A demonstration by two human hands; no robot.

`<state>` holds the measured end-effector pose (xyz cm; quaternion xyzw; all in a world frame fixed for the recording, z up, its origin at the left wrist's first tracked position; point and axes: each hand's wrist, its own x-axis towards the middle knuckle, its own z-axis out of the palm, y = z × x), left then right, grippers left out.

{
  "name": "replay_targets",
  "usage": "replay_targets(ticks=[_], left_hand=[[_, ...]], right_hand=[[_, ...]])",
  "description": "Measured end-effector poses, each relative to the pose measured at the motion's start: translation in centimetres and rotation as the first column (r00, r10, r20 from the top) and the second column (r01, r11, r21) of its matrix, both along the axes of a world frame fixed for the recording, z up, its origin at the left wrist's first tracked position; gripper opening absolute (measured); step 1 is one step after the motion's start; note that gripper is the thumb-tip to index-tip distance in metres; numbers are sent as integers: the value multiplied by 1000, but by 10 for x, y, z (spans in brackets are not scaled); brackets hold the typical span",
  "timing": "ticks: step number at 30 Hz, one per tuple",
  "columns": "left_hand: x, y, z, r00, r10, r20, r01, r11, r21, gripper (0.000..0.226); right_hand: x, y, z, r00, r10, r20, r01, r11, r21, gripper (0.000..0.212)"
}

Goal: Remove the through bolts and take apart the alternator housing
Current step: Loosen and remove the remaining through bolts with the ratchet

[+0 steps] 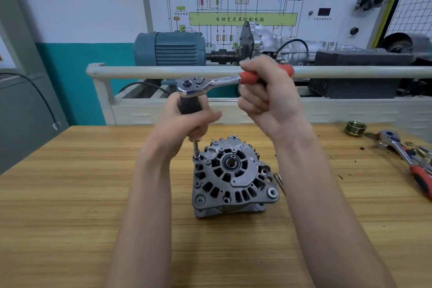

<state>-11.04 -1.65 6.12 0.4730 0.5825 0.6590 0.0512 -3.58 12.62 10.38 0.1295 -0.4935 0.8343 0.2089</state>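
Both hands clenched: left hand (187, 119) wraps upright extension (196, 146) above alternator (233, 175), right hand (266, 91) grips ratchet (210, 84) handle, lying horizontal rightward.

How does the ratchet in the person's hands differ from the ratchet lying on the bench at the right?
The held ratchet is raised and level above the alternator, on an extension gripped by the left hand, its handle in the right hand. The spare ratchet lies flat, untouched, near the pulley. Both have chrome heads and red handles.
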Motion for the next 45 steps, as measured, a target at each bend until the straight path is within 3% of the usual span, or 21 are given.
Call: replay_targets(ticks=[3, 5, 8, 10, 12, 14, 17, 19, 21, 24, 28, 31, 34, 37, 39, 42, 45], left_hand=[[-2, -5, -1, 989, -144, -29, 140, 983, -119, 30], [-1, -5, 0, 994, -105, -16, 102, 989, -111, 34], [1, 8, 2, 974, 168, 149, -182, 980, 80, 39], [4, 23, 2, 884, 398, 243, -437, 890, 132, 31], [8, 31, 2, 811, 520, 268, -564, 817, 122, 25], [5, 26, 0, 871, 456, 182, -477, 874, 92, 31], [-1, 5, 0, 996, 87, 3, -87, 995, 41, 34], [-4, -5, -1, 995, -94, -35, 94, 996, -10, 30], [-4, -9, -2, 985, -162, -55, 157, 984, -88, 30], [-3, -9, 0, 992, -127, -15, 126, 989, -74, 33], [1, 10, 2, 963, 210, 171, -236, 960, 148, 40], [7, 23, 2, 901, 390, 192, -418, 898, 137, 32], [5, 15, 1, 954, 295, 59, -298, 952, 69, 34], [1, 0, 0, 998, 1, -60, -1, 1000, -9, 30], [0, 0, -1, 995, -74, -71, 73, 997, -26, 28], [2, 6, -1, 999, 28, -32, -27, 998, 59, 33], [4, 15, 2, 973, 226, 47, -231, 960, 155, 38]], right_hand=[[-10, 3, 13, 984, 148, 100, -159, 981, 113, 48], [-12, -1, 13, 983, 147, 113, -156, 985, 79, 49], [-7, -11, -2, 999, -37, 28, 39, 996, -77, 43], [0, -24, -17, 973, -222, -63, 208, 962, -177, 40], [6, -34, -27, 929, -345, -133, 310, 922, -232, 36], [10, -34, -27, 926, -349, -144, 310, 921, -235, 36], [8, -16, -12, 988, -150, -42, 145, 983, -111, 42], [1, -5, 2, 999, 15, 45, -16, 1000, 20, 44], [-4, -2, 11, 988, 119, 97, -129, 986, 108, 49], [-7, -7, 13, 988, 117, 102, -125, 989, 74, 48], [1, -25, -12, 984, -175, -24, 170, 975, -143, 41], [9, -36, -25, 939, -328, -106, 295, 924, -242, 38], [10, -25, -21, 963, -256, -81, 232, 946, -227, 41], [3, -5, -6, 1000, -17, 25, 18, 999, -51, 44], [-5, 3, 5, 991, 97, 90, -102, 993, 53, 51], [-13, 2, 13, 981, 128, 143, -137, 989, 51, 56], [-11, -4, 3, 997, 15, 76, -9, 997, -78, 48]])
